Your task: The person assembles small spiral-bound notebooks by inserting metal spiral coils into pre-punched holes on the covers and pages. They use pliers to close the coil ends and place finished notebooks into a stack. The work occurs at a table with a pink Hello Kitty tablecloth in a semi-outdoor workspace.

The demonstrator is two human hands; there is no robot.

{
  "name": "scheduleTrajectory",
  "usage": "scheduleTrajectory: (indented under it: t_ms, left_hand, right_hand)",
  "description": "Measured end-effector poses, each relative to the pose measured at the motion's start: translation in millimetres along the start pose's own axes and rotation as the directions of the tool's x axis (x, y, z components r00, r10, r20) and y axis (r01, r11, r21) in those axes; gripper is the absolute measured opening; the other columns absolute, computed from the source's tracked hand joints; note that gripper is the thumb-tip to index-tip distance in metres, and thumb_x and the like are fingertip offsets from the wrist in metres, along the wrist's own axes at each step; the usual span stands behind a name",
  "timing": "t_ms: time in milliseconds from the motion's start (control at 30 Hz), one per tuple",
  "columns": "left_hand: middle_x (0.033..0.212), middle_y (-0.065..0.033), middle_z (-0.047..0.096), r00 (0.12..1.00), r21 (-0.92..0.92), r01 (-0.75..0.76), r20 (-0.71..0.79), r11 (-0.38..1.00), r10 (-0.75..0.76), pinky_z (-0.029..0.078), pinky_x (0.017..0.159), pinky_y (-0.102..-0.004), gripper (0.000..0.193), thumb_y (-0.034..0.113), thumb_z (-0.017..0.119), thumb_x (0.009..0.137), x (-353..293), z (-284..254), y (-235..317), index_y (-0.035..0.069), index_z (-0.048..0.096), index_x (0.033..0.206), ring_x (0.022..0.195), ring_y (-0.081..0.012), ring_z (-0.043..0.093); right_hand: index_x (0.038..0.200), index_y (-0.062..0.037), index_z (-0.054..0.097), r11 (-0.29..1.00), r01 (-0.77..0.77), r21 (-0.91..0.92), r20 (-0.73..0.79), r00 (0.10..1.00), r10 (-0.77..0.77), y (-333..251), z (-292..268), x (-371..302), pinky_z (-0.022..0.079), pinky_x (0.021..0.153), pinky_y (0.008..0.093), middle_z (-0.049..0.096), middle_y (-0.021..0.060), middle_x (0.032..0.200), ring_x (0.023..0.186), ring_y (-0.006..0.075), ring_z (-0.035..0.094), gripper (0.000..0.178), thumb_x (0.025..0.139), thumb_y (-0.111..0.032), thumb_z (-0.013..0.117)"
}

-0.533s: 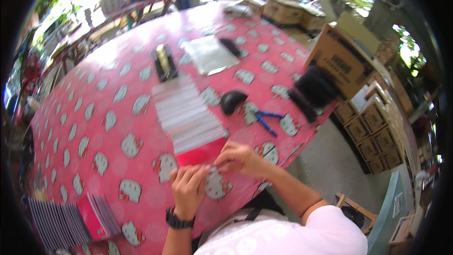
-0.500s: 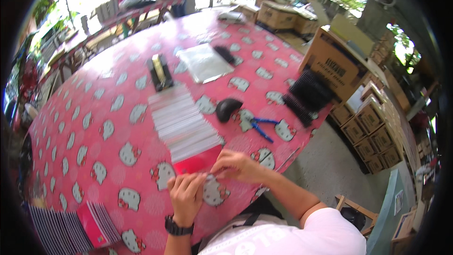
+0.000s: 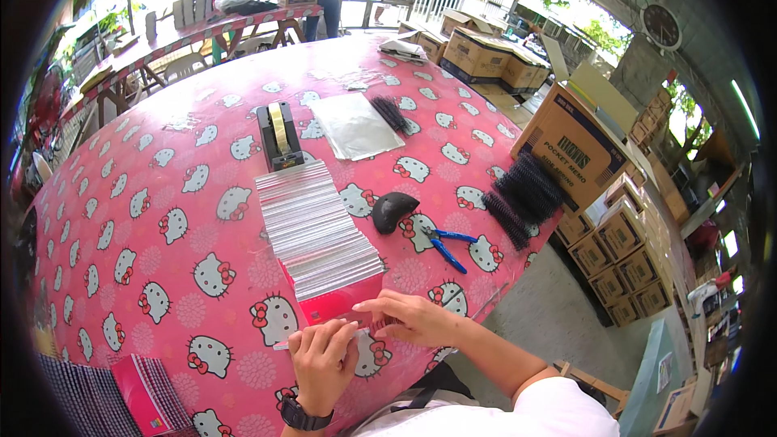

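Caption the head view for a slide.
Left hand and right hand, close together by overlapping notebooks; tape dispenser, blue-handled pliers nearby.

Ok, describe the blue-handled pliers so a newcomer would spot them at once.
On the big pink table, find the long row of booklets near the middle. Right of it sits a black rounded object, with the pliers at its lower right. Their spread, bright blue handles set them apart from that object and the black bundles farther right.
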State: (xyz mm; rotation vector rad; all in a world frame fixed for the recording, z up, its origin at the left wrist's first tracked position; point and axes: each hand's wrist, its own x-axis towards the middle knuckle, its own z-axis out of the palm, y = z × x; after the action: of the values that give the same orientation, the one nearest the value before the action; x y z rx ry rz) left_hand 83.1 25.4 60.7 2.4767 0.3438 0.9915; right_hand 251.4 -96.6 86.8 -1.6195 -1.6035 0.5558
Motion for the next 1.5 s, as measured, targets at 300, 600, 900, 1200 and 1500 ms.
scheduleTrajectory:
  t_ms: [300,600,900,1200,1500]
  left_hand:
    - [0.097,0.0018,0.062,0.994,0.022,-0.058,0.096,0.998,0.055,0.036,0.081,-0.035,0.031,0.012,0.07,0.069,0,1,4,0.015,0.064,0.099,0.086,-0.017,0.057]
    - [0.088,0.0005,0.065,0.986,0.01,-0.08,0.144,0.997,0.078,0.036,0.079,-0.0345,0.02,0.022,0.071,0.075,6,-7,18,0.013,0.064,0.091,0.083,-0.0188,0.059]
    - [0.094,-0.002,0.066,0.985,-0.018,-0.105,0.139,0.994,0.107,0.038,0.078,-0.0338,0.021,0.03,0.064,0.084,10,-6,18,0.011,0.064,0.093,0.08,-0.0214,0.061]
    - [0.096,-0.0019,0.068,0.983,-0.081,-0.089,0.153,0.993,0.101,0.039,0.079,-0.0333,0.021,0.028,0.067,0.082,11,-9,18,0.009,0.063,0.092,0.086,-0.0218,0.063]
    - [0.098,-0.004,0.068,0.979,-0.114,-0.08,0.176,0.99,0.099,0.042,0.08,-0.0335,0.021,0.022,0.07,0.08,12,-13,13,0.008,0.063,0.094,0.091,-0.0209,0.064]
  right_hand:
    - [0.142,-0.0114,0.033,0.991,-0.058,0.117,0.069,0.996,0.05,4,4,-9,0.049,0.065,0.0376,0.061,0.0113,0.08,0.07,0.0258,0.063,0.057,0.091,-0.011,0.057]
    - [0.133,-0.0058,0.044,0.949,-0.313,-0.044,-0.493,0.833,0.252,68,-67,14,0.05,0.08,0.037,0.064,0.011,0.096,0.091,0.0272,0.061,0.064,0.084,-0.039,0.067]
    - [0.135,-0.0089,0.038,0.573,-0.68,-0.457,-0.532,0.726,0.436,128,-54,53,0.039,0.099,0.0514,0.037,0.0239,0.136,0.126,0.0381,0.04,0.094,0.065,-0.063,0.072]
    - [0.116,-0.0147,0.054,0.566,-0.592,-0.574,-0.573,0.784,0.24,154,-68,45,0.041,0.088,0.0564,0.057,0.0096,0.114,0.112,0.031,0.05,0.05,0.072,-0.032,0.072]
    - [0.098,-0.0072,0.063,0.86,-0.388,-0.332,-0.627,0.772,0.106,133,-91,30,0.05,0.081,0.0398,0.064,0.0159,0.093,0.088,0.033,0.062,0.028,0.073,-0.019,0.063]
